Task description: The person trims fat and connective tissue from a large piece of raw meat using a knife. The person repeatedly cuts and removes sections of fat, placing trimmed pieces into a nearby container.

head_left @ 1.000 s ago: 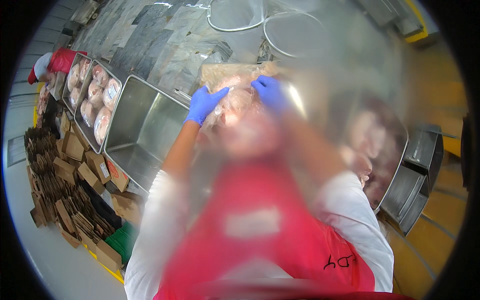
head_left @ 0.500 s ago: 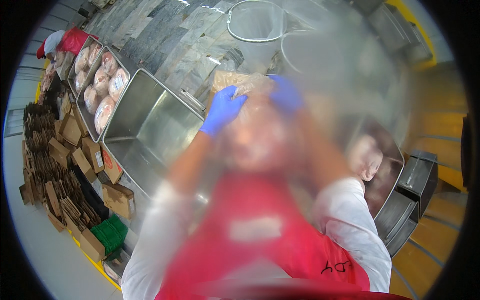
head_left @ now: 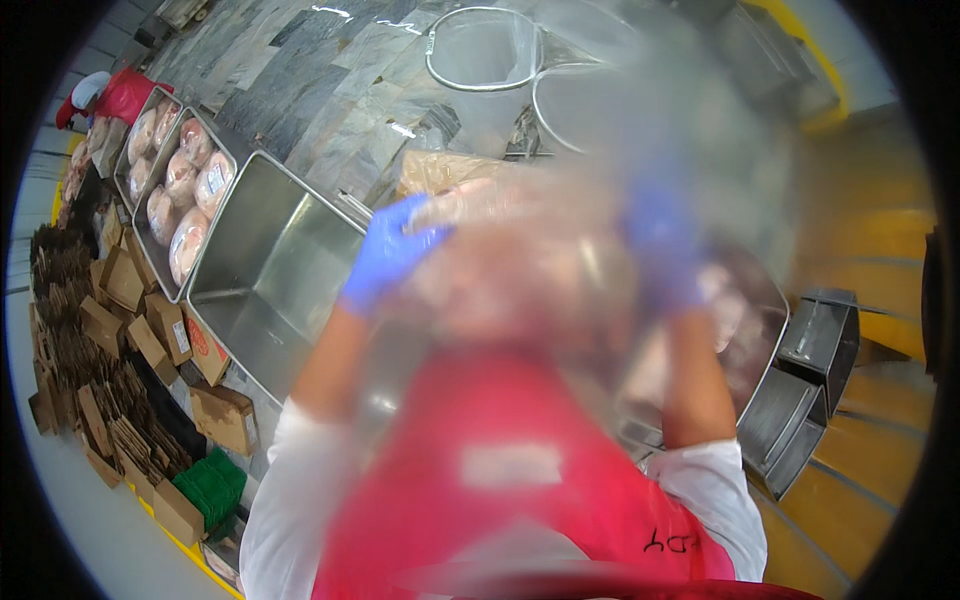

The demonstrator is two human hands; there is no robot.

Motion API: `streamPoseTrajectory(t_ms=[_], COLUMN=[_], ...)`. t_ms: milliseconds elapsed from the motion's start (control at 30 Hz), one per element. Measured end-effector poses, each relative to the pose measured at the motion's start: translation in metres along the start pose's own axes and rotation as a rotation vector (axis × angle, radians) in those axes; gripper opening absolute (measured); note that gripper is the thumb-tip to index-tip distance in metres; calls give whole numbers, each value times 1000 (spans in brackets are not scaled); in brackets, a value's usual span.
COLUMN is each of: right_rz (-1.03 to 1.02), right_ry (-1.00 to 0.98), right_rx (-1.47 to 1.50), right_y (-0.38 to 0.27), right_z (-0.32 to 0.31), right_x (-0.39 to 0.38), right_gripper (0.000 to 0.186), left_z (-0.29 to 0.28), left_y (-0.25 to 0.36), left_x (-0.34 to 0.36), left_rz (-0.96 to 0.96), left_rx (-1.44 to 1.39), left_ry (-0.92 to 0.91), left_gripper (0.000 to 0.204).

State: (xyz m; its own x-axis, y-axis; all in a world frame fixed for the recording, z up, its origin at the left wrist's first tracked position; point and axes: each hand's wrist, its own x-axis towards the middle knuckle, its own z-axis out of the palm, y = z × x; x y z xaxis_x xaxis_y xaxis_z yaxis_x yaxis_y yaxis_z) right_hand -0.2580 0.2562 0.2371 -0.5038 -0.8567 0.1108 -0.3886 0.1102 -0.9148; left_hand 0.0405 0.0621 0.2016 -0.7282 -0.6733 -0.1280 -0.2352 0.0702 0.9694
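Blue gloves cover both my hands. My left hand [head_left: 392,252] has its thumb and fingers closed at the left edge of a clear plastic bag [head_left: 470,203]. Pink meat [head_left: 500,265] shows blurred in and under the plastic in front of my red apron. To the right of the bag is my right hand [head_left: 663,240], raised and smeared by haze, so its fingers cannot be made out. Beneath my right forearm, a metal tub [head_left: 762,350] holds more pale pink meat [head_left: 722,300].
On the left stands a deep steel tub [head_left: 262,235], beside a tub of bagged rounded meat pieces [head_left: 190,245]. Flattened cardboard [head_left: 75,330] and boxes line the left wall. Lined round bins [head_left: 483,48] stand ahead. A person in red [head_left: 130,95] is at far left.
My hands have spread apart: the left moved left and down, the right moved right and down. The plastic bag between them is stretched wider. The whole view has shifted slightly left.
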Motion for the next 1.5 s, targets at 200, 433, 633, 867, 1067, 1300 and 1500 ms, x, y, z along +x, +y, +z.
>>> streamPoseTrajectory(t_ms=[200, 433, 633, 867, 1067, 1300, 1500], right_rz=[598, 746, 373, 455, 452, 401, -16], right_ry=[-353, -505, -39, -281, -192, -478, -649], right_rx=[-177, 7, -59, -170, 342, 317, 143], right_y=[157, 97, 95, 155, 131, 85, 87], right_z=[5, -28, 45, 123, 135, 99, 98], right_x=[-177, -86, 3, 97, 93, 38, 1], right_gripper=[28, 35, 52, 46, 25, 21, 24], left_z=[16, 44, 58, 83, 83, 97, 63], left_y=[-82, -91, -33, -37, -49, 26, -112], left_x=[-53, -34, -4, -37, -37, -19, 39], left_rz=[219, 151, 251, 658, 660, -142, 312], left_rx=[480, 464, 293, 599, 598, 402, 691], left_ry=[-243, 110, 389, -142, 89, 397, 57], left_gripper=[26, 23, 29, 34, 32, 76, 75])
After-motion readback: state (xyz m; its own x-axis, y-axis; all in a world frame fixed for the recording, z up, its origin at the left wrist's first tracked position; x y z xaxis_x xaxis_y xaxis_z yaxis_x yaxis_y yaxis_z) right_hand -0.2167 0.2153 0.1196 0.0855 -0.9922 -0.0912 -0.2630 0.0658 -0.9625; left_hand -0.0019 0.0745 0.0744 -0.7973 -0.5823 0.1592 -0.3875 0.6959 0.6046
